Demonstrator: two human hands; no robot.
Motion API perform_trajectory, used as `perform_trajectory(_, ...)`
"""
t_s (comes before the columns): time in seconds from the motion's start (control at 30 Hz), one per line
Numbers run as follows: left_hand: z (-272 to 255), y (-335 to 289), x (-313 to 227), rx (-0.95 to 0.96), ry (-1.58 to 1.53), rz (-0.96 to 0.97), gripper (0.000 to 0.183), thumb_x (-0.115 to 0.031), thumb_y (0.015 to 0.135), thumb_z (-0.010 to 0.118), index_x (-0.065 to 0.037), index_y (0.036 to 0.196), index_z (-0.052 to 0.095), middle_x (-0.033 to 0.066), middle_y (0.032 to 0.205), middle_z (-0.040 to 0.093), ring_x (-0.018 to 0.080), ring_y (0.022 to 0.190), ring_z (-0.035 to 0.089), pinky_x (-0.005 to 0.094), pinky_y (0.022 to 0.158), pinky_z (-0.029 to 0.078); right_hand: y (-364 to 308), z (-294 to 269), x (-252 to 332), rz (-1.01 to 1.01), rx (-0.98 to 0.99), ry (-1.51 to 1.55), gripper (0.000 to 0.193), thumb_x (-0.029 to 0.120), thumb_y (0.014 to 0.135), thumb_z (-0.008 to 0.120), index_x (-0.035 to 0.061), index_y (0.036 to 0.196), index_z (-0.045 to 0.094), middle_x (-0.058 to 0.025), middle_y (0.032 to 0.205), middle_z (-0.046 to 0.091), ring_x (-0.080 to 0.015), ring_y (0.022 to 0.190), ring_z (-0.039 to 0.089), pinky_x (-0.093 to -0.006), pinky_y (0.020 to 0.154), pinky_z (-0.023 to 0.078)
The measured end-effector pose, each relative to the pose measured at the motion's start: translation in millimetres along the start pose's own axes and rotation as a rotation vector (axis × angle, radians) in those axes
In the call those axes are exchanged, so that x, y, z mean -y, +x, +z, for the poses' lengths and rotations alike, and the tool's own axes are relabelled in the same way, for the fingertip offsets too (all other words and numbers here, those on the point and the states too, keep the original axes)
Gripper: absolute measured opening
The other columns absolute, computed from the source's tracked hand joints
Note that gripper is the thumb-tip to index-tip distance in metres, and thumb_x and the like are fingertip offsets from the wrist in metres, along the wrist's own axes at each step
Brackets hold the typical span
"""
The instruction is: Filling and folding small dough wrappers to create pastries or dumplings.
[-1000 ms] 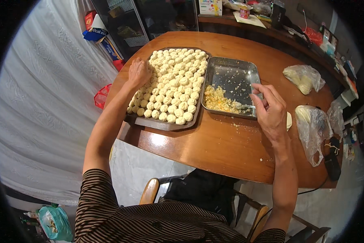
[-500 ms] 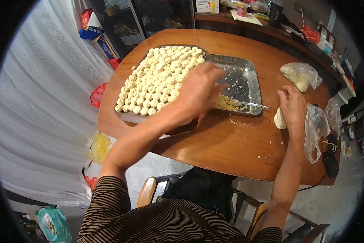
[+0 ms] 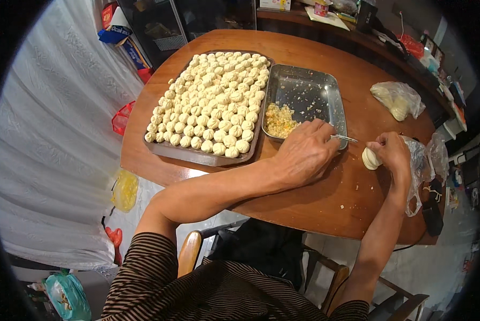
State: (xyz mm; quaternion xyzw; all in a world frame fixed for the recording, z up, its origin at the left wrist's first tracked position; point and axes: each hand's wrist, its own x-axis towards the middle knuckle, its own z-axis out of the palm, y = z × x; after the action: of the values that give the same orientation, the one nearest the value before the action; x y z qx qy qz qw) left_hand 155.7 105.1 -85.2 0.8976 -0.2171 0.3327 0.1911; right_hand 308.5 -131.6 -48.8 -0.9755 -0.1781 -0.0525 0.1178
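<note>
At the right of the table, my right hand (image 3: 394, 154) is closed, its thumb and fingers pinching the edge of a small stack of pale round dough wrappers (image 3: 370, 159). My left hand (image 3: 310, 151) hangs over the near right corner of a metal tray (image 3: 337, 101), its back up and its fingers curled; the fingertips and anything in them are hidden. A thin metal utensil (image 3: 347, 138) sticks out over the tray's right rim beside this hand. Crumbly yellow filling (image 3: 280, 121) fills the tray's near left corner. Left of it, a dark tray (image 3: 194, 155) holds rows of pleated dumplings (image 3: 208, 107).
More wrappers sit in a clear plastic bag (image 3: 397, 99) at the far right. Crumpled plastic bags (image 3: 419, 160) and a black object (image 3: 433, 216) lie along the right edge. Crumbs dot the table (image 3: 304, 208). A chair back (image 3: 191, 251) stands near my body.
My left hand has swung right, from between the trays to the metal tray's near right corner, uncovering the filling. My right hand has moved slightly down and closed at the wrappers.
</note>
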Motion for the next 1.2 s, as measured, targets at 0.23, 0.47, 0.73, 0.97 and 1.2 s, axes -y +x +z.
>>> perform_trajectory(0.23,9.4,-12.0,-8.9,0.024,-0.051,0.054,0.019,-0.013,0.088,0.074,0.000,0.101,0.071,0.0160,0.108,0.067,0.0330,0.097,0.063,0.0435,0.082,0.053,5.5,0.5,-8.5,-0.020,0.080,0.066,0.029,0.028,0.078,0.086,0.0005,0.081,0.078,-0.0174,0.078,0.075,-0.0291,0.072,0.074,-0.0427,0.070,0.054)
perform_trajectory(0.47,11.4,-9.0,-7.4,0.019,-0.111,0.021,0.018,-0.014,0.087,0.075,-0.001,0.099,0.072,0.0159,0.106,0.068,0.0338,0.095,0.064,0.0430,0.083,0.054,14.6,10.0,-20.9,-0.022,0.057,0.131,0.028,0.027,0.077,0.087,0.0005,0.079,0.077,-0.0170,0.076,0.074,-0.0273,0.069,0.072,-0.0414,0.068,0.054)
perform_trajectory(0.73,12.3,-12.6,-8.0,-0.002,-0.129,0.010,0.017,-0.011,0.086,0.077,-0.001,0.098,0.072,0.0160,0.107,0.068,0.0346,0.099,0.065,0.0432,0.085,0.054,11.1,1.2,-21.0,-0.016,0.168,0.101,0.039,0.026,0.070,0.093,-0.0002,0.073,0.065,-0.0157,0.069,0.068,-0.0212,0.065,0.065,-0.0392,0.063,0.051)
perform_trajectory(0.97,15.0,-11.5,-7.3,0.009,-0.150,0.013,0.017,-0.011,0.086,0.077,0.000,0.099,0.073,0.0163,0.107,0.068,0.0355,0.099,0.065,0.0447,0.084,0.055,12.1,3.1,-26.2,0.042,0.232,0.219,0.033,0.022,0.073,0.091,0.0001,0.074,0.066,-0.0106,0.068,0.067,-0.0160,0.064,0.062,-0.0380,0.059,0.050)
perform_trajectory(1.2,14.0,-12.7,-7.7,0.026,-0.149,-0.011,0.017,-0.011,0.088,0.077,0.000,0.100,0.074,0.0172,0.109,0.070,0.0360,0.101,0.066,0.0446,0.087,0.055,14.5,4.3,-27.3,0.002,0.253,0.253,0.027,0.017,0.077,0.087,-0.0010,0.073,0.066,-0.0089,0.065,0.066,-0.0144,0.061,0.061,-0.0371,0.057,0.049)
